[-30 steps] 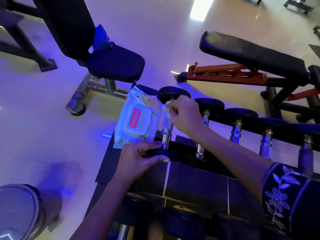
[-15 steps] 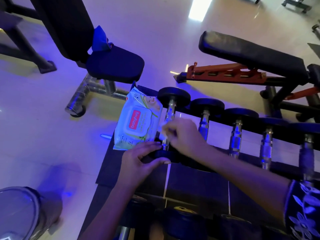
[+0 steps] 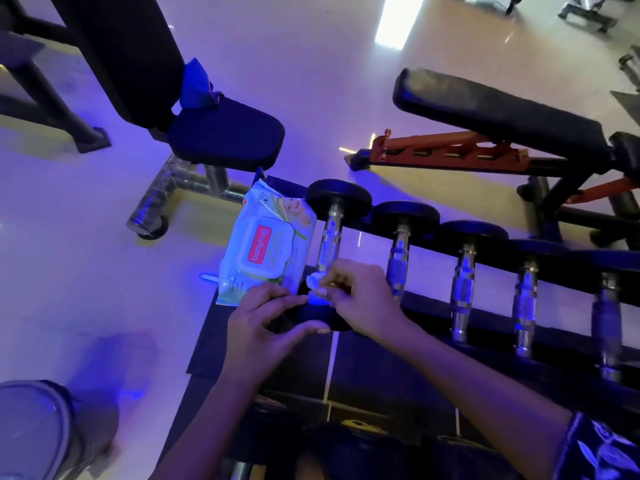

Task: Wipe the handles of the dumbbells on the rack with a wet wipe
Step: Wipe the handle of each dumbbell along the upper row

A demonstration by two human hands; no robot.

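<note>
Nearest, the left hand (image 3: 266, 327) curls fingers and thumb round the near black head of the first dumbbell (image 3: 339, 199) on the rack (image 3: 491, 323). Just beyond, the right hand (image 3: 363, 299) pinches a white wet wipe (image 3: 316, 283) (bunched small) against the lower end of its chrome handle (image 3: 330, 237). A pack of wipes (image 3: 266, 244) lies just left; more dumbbells (image 3: 462, 289) line up rightward, with a padded bench (image 3: 498, 109) behind.

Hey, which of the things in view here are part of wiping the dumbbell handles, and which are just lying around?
Part of the job: wet wipe in right hand; leftmost dumbbell, gripped by left hand; other racked dumbbells; wipes pack.
Just lying about: blue-seated bench; black incline bench; grey container.
</note>
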